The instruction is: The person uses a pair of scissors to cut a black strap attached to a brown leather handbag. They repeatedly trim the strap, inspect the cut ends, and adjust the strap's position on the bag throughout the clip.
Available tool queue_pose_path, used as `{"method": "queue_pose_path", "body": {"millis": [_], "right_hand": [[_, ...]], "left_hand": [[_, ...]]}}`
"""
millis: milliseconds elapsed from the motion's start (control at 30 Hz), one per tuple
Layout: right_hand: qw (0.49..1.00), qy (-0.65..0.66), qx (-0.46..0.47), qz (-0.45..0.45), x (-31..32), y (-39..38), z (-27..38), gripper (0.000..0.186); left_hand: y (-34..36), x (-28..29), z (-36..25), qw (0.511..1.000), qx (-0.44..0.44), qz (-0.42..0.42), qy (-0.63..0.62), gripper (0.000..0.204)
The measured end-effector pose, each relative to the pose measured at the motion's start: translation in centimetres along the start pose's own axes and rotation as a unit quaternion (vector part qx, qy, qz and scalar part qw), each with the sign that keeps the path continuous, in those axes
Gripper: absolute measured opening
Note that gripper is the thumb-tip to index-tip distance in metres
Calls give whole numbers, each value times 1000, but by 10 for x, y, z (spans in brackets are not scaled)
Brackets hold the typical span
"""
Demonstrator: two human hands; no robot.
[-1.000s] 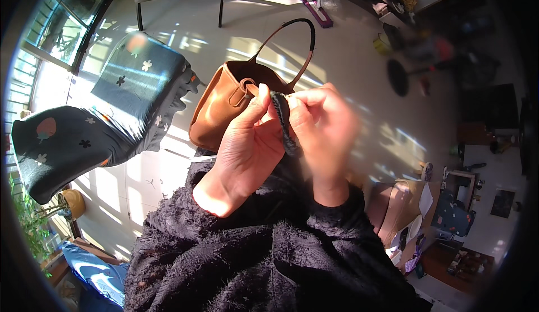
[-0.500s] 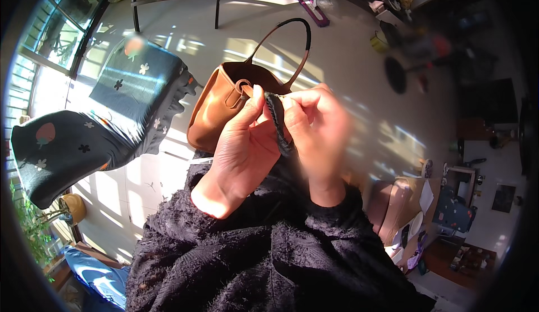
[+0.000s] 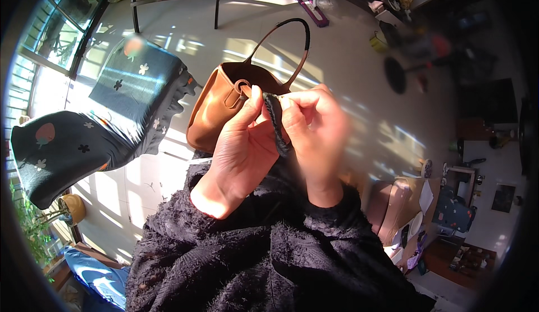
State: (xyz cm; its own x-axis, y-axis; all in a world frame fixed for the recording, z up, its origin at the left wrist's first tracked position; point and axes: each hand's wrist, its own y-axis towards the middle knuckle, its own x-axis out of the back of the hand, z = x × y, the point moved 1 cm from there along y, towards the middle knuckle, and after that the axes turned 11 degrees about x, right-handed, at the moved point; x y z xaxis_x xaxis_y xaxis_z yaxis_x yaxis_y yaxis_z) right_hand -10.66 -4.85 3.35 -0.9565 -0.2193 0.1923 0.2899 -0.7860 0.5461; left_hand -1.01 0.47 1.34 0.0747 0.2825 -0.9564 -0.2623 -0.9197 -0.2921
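A brown handbag (image 3: 209,115) sits in front of me, its mouth tipped toward the far right. Its far handle (image 3: 307,45) arches up and is partly dark along the top. The near handle, covered here by a black wrap (image 3: 274,120) with a braided-looking seam, curves down between my hands. My left hand (image 3: 238,149) closes around this handle, thumb up by the brown strap end. Against the wrap's upper right edge, the thumb and fingers of my right hand (image 3: 314,124) are pinched together; something small and pale at their tips is too fine to make out.
A chair with a dark flowered cover (image 3: 137,82) stands at the left, beside a potted plant (image 3: 71,208) and windows. A purple flat mop (image 3: 311,10) lies on the sunlit floor at the back. A brown padded seat (image 3: 396,202) is at the right.
Both hands keep their hold and have barely moved. The wrapped handle has shifted very slightly to the left.
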Motion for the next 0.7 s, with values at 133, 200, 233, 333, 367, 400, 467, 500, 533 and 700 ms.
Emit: {"method": "queue_pose_path", "body": {"millis": [133, 200, 233, 333, 367, 400, 467, 500, 533, 700], "right_hand": [[1000, 1, -4, -2, 0, -1, -1, 6], [1000, 6, -4, -5, -1, -1, -1, 6], [1000, 11, -5, -8, -1, -1, -1, 6], [1000, 20, -6, -12, -2, -2, -1, 6], [1000, 18, -5, -12, -2, -2, -2, 6], [1000, 17, -5, -12, -2, -3, -2, 6], [1000, 5, 0, -13, -2, -3, -2, 6], [1000, -1, 2, -14, -1, -3, -2, 6], [1000, -3, 2, -13, -1, -3, -1, 6], [1000, 3, -3, -20, -2, -3, 0, 7]], "left_hand": [[0, 0, 0, 1000, -8, -8, -6, 25], [-1, -2, 0, 1000, -10, -9, 4, 26], [-1, -3, 0, 1000, -11, -9, 9, 27], [0, 1, -1, 1000, -11, 0, 2, 28], [0, 0, 0, 1000, -15, -5, 3, 28], [0, -1, 0, 1000, -19, -9, 4, 28], [-1, -3, 0, 1000, -20, -3, 10, 28], [-1, -4, -1, 1000, -17, 7, 16, 29], [-1, -4, -1, 1000, -15, 17, 21, 29], [-2, -4, -1, 1000, 1, 3, 3, 30]]}}
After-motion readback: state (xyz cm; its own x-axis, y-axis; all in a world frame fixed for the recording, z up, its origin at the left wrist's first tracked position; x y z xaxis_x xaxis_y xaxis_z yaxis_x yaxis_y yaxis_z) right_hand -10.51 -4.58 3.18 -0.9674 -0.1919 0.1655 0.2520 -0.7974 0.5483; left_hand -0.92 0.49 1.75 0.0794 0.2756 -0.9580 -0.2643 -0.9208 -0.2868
